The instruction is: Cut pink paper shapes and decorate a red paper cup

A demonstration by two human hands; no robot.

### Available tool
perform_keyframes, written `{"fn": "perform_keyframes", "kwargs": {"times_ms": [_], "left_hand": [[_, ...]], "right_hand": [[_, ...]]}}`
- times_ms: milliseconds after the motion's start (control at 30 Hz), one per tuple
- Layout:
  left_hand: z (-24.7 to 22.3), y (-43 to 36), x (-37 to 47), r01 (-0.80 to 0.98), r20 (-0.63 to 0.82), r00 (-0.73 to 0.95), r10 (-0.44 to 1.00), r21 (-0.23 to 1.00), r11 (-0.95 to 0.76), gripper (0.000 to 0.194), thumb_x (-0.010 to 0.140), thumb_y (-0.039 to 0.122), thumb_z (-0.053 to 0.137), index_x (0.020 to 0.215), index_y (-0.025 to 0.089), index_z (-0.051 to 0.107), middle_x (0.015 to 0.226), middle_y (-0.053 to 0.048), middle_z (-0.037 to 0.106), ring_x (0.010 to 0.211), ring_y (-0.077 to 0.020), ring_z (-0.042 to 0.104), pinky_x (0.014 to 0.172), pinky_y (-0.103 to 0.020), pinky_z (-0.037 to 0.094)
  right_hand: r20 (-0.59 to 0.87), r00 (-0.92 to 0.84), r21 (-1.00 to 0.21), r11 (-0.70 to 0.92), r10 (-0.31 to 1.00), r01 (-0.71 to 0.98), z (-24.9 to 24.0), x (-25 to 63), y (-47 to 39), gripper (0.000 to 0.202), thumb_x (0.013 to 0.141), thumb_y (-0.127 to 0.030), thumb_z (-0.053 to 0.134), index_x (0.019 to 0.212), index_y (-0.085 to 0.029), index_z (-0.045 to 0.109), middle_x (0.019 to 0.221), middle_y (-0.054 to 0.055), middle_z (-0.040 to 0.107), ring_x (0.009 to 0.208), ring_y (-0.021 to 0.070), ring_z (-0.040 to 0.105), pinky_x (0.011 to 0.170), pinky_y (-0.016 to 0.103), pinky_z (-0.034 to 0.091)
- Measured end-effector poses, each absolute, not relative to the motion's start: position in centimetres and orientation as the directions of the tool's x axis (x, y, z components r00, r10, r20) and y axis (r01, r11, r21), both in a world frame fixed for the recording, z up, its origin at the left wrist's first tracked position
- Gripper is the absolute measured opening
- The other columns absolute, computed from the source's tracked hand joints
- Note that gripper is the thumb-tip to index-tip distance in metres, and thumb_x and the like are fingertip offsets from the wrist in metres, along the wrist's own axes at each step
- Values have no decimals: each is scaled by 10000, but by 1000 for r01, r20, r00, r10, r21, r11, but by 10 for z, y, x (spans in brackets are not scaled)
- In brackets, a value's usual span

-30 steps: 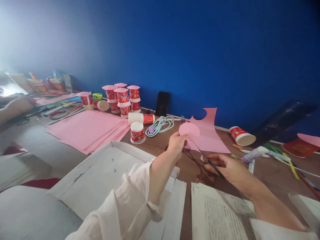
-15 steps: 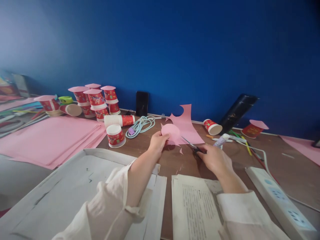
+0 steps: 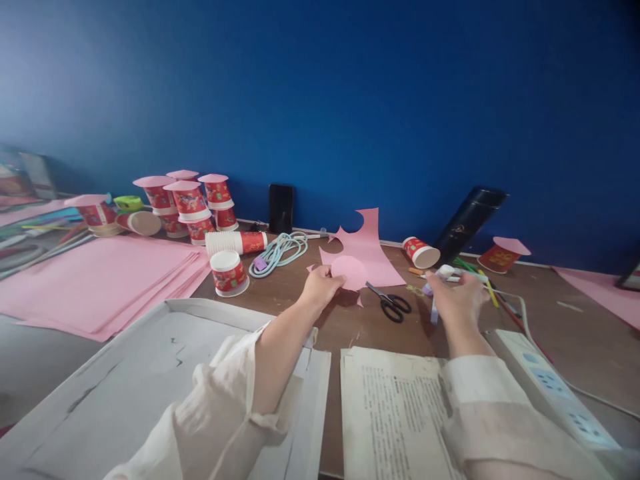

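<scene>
Head view: I look down through the worn camera at a brown tabletop (image 3: 295,313) against a blue wall (image 3: 320,100). The left hand (image 3: 323,290) pinches the near-left edge of a pink paper disc (image 3: 351,270) between thumb and fingers. The disc is at the middle of the workspace, overlapping a larger pink sheet (image 3: 385,263) with curved bites cut from its edge. Black-handled scissors (image 3: 395,309) lie on the tabletop between my two hands, blades pointing toward the disc. The right hand (image 3: 460,300) is at a white-and-purple tube (image 3: 444,272), thumb and fingers apart around it; I cannot tell whether they grip it. Beyond the right hand, a red paper cup (image 3: 421,252) lies on its side near a black bottle (image 3: 470,223) leaning against the wall. Left of the disc are a coiled pale-blue cable (image 3: 283,255), an upside-down red cup (image 3: 229,275) and two-high stacks of red cups (image 3: 189,203) topped with pink discs. Nearest me are printed pages (image 3: 393,413) and, right of them, a white power strip (image 3: 555,393).
</scene>
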State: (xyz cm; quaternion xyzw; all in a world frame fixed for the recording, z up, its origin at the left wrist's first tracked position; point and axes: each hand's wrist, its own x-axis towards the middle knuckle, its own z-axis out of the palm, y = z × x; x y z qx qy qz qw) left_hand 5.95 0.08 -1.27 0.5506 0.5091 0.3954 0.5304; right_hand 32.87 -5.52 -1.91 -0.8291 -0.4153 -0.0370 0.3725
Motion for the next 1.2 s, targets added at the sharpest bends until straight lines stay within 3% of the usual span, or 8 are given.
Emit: {"fn": "perform_keyframes", "kwargs": {"times_ms": [267, 400, 500, 633, 800, 967, 1100, 1200], "left_hand": [[-13, 0, 60, 48, -131, 237, 962, 991, 123, 90, 729, 121, 646, 676, 152, 580, 637, 7, 566, 551, -97, 535, 570, -221, 439], [-11, -3, 62, 78, -161, 290, 943, 986, 144, 81, 729, 109, 655, 708, 154, 592, 620, 22, 553, 539, -91, 538, 560, -212, 438], [-9, -4, 62, 119, -186, 285, 940, 980, 158, 100, 711, 107, 666, 783, 162, 624, 632, 21, 585, 546, -97, 556, 547, -208, 432], [-8, -4, 60, 136, -152, 304, 940, 984, 115, 73, 695, 128, 664, 737, 164, 616, 596, 22, 580, 528, -99, 547, 527, -206, 418], [-6, -4, 54, 203, -199, 372, 906, 970, 129, 281, 660, 121, 677, 939, 135, 650, 595, 12, 601, 531, -128, 575, 545, -231, 439], [-3, -4, 43, 493, -270, 364, 891, 868, 62, 590, 561, 136, 766, 1132, 105, 618, 679, -41, 665, 639, -201, 641, 627, -273, 472], [2, -7, 40, 650, 57, 300, 952, 718, -247, 453, 622, 217, 752, 1063, 151, 669, 1014, -131, 682, 906, -249, 639, 781, -296, 466], [5, -12, 43, 604, 136, 425, 895, 693, -393, 237, 761, 185, 613, 982, 187, 700, 1039, -107, 696, 935, -232, 634, 807, -293, 458]], "right_hand": [[257, 783, -644, -503, 567, 576, -16, 324, -50, 332, 717, -419, 642, 902, -146, 674, 927, 197, 670, 958, 379, 614, 824, 486, 452], [315, 740, -801, -252, 595, 544, 3, 293, -63, 407, 710, -491, 660, 991, -196, 666, 1007, 120, 685, 1025, 322, 611, 883, 445, 472], [135, 566, -963, -27, 813, 268, 12, 263, -74, 424, 733, -556, 635, 972, -209, 683, 918, 64, 711, 827, 228, 672, 691, 340, 554], [-250, 158, -968, -246, 955, -47, 9, 239, -81, 369, 684, -444, 779, 956, -206, 702, 882, 53, 720, 660, 137, 644, 495, 204, 488], [-245, 122, -964, -255, 962, 76, 0, 233, -81, 367, 727, -488, 748, 922, -179, 711, 795, 43, 704, 599, 119, 610, 419, 179, 381], [-241, 162, -895, -284, 957, 345, -1, 227, -82, 398, 749, -560, 702, 832, -171, 705, 643, 19, 665, 475, 98, 551, 423, 205, 377], [-247, 142, -887, -283, 959, 365, -3, 223, -81, 390, 746, -558, 700, 815, -174, 708, 639, 23, 673, 477, 104, 547, 432, 218, 371], [-249, 176, -877, -298, 953, 376, -2, 219, -81, 372, 721, -537, 727, 769, -170, 698, 587, 14, 645, 457, 103, 519, 412, 220, 352]]}}
